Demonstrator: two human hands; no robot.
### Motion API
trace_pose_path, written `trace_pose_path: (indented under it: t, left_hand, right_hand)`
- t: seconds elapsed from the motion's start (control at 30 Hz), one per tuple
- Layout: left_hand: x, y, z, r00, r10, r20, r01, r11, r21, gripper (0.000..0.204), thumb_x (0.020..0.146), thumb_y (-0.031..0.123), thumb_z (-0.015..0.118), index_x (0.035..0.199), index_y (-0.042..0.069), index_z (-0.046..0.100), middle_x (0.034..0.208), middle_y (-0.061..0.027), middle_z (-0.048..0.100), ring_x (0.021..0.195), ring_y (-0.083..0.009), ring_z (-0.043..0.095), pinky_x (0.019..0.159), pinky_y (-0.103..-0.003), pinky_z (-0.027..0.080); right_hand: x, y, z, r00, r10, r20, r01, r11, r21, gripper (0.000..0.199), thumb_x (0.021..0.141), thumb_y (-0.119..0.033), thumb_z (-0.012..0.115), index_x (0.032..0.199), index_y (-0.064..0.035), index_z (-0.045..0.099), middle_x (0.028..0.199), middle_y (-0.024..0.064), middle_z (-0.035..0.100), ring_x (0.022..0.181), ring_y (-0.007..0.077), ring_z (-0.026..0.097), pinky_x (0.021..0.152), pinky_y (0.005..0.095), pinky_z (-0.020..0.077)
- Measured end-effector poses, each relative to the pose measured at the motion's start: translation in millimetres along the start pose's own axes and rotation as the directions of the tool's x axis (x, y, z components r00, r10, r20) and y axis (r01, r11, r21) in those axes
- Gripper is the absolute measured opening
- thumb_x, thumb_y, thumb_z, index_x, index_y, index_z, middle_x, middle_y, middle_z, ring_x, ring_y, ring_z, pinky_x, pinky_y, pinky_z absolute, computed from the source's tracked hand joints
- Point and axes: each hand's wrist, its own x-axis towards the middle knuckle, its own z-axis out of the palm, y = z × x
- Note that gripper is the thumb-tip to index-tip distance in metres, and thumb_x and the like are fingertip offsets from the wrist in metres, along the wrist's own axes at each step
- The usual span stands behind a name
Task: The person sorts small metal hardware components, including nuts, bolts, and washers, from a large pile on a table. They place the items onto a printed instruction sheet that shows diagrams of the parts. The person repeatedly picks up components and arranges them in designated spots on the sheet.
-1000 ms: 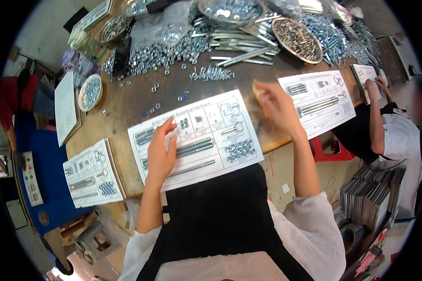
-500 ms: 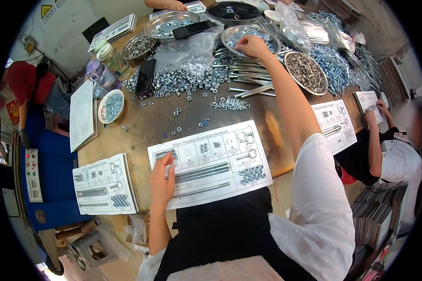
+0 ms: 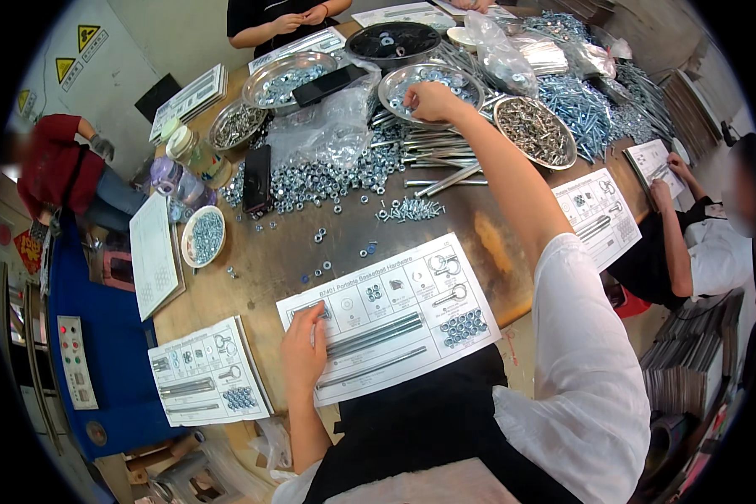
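Observation:
My left hand (image 3: 304, 349) lies flat on the left part of a printed hardware sheet (image 3: 399, 336), its fingers stretched over the upper left picture. The sheet shows pictures of bolts, nuts, pins and rods. Farther off, my right hand (image 3: 435, 102) reaches into a round metal dish (image 3: 470, 81) of flat washers (image 3: 437, 77). Its fingertips are pinched together low over the washers; whatever is between them is too small to make out.
Loose nuts (image 3: 311, 181), metal rods (image 3: 454, 178) and a small pile of screws (image 3: 412, 210) lie mid-table. Around them stand a bowl of screws (image 3: 533, 130), a small white bowl (image 3: 203, 237), a phone (image 3: 257, 179) and bottles (image 3: 197, 155). Co-workers stand at right and far side.
The view has shifted slightly. My right hand stays at the washer dish, now with its fingers lower into it. The left hand keeps to the sheet. A person at far left has straightened up.

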Motion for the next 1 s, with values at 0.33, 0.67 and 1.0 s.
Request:
trace_pose_path:
  t: [0.33,0.67,1.0]
  left_hand:
    - [-12.9,-10.6,-4.2,1.0,0.027,0.008,-0.027,0.999,0.038,0.022,0.095,0.006,0.058,0.114,0.005,0.069,0.106,-0.0135,0.067,0.094,-0.0325,0.067,0.081,-0.038,0.053]
    - [-11.7,-6.9,10.6,0.997,0.077,0.022,-0.079,0.994,0.076,0.019,0.094,0.008,0.06,0.11,0.01,0.071,0.105,-0.0077,0.068,0.092,-0.0296,0.068,0.078,-0.038,0.055]
    - [-12.3,-6.8,3.7,0.993,0.115,-0.021,-0.112,0.99,0.083,0.017,0.093,0.007,0.062,0.106,0.009,0.072,0.102,-0.0075,0.068,0.09,-0.0291,0.068,0.075,-0.038,0.055]
  right_hand:
    - [3.9,18.4,-10.8,0.998,0.024,0.057,-0.032,0.988,0.15,0.034,0.065,-0.008,0.082,0.098,-0.0071,0.077,0.091,0.0073,0.076,0.086,0.019,0.073,0.081,0.0318,0.0571]
    - [1.2,26.6,1.0,0.999,0.038,-0.018,-0.033,0.977,0.212,0.032,0.061,-0.01,0.086,0.092,-0.0073,0.079,0.081,0.0076,0.076,0.074,0.0193,0.072,0.073,0.0321,0.0577]
    - [-6.2,29.3,-4.3,0.96,0.256,-0.112,-0.122,0.745,0.656,0.026,0.072,-0.003,0.083,0.097,-0.0041,0.079,0.085,0.0057,0.076,0.07,0.0135,0.069,0.067,0.0268,0.0567]
